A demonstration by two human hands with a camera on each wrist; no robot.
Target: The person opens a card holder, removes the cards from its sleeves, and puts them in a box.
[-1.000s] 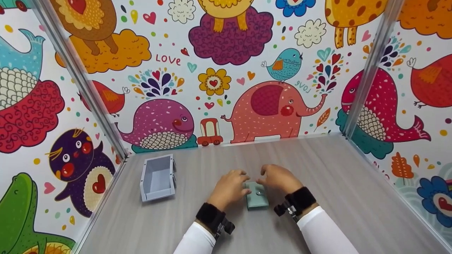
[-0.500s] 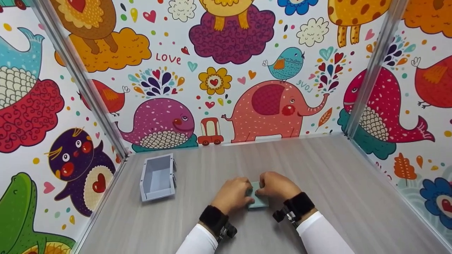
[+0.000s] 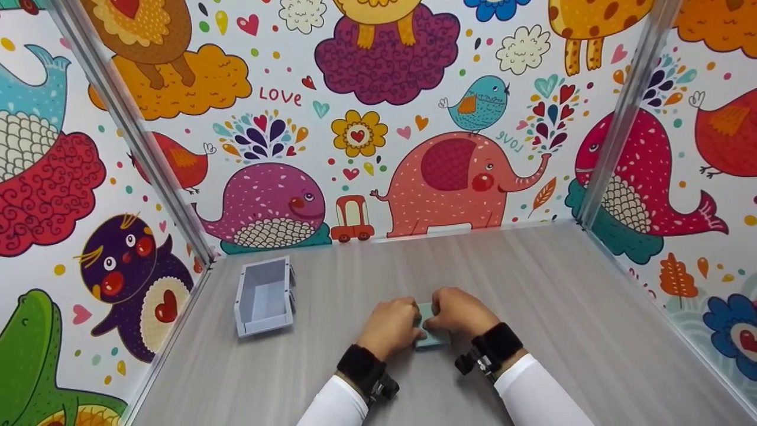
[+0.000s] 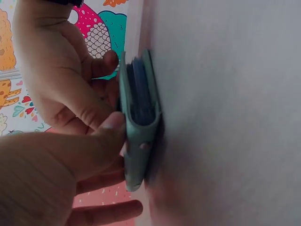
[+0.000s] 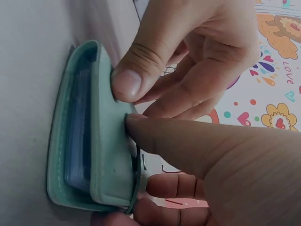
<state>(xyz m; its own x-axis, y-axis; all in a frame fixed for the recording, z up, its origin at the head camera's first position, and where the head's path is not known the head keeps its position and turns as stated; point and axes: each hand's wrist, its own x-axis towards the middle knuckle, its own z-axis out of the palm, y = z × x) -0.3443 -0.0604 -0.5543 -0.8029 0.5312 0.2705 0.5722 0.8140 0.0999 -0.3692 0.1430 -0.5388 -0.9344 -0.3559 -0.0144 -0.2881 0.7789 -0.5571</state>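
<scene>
A mint-green card wallet (image 3: 433, 341) lies on the table between both hands. My left hand (image 3: 387, 328) holds its left side, with the thumb pressing on the top cover. From the other side my right hand (image 3: 464, 310) grips it, thumb on the cover as well. In the right wrist view the right fingertips curl at the closing strap (image 5: 136, 181) beside its metal snap. Clear card sleeves (image 5: 79, 136) show at the wallet's open edge. A small rivet (image 4: 145, 146) sits on the spine in the left wrist view.
A grey plastic bin (image 3: 264, 326) stands to the left on the wood-grain table (image 3: 331, 378). Walls printed with cartoon animals (image 3: 449, 183) enclose the back and both sides, with metal posts (image 3: 615, 118) at the corners.
Both hands have come down onto the wallet from just above it, their fingers closing in on its cover and strap. During the last half second they barely move.
</scene>
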